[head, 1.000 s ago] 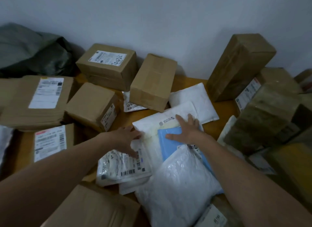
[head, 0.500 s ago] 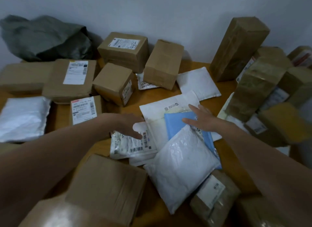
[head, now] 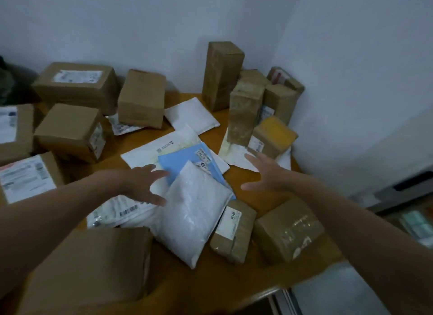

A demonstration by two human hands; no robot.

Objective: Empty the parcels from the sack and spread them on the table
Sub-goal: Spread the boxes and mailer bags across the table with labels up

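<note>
Just hovering mid-table with left hand (head: 145, 184) over the white poly mailer (head: 194, 216), right hand (head: 264, 174) near the blue mailer (head: 180, 162), all fingers splayed wide, gripping nothing.

Dim, cool bluish light, soft shadows pooling behind the boxes (head: 75, 85) at the wall (head: 140, 21), motion blur smearing every label (head: 77, 77), faint glare on a taped box (head: 290, 232), wide-angle bend at the edges, forearms (head: 46, 221) soft up close.
</note>
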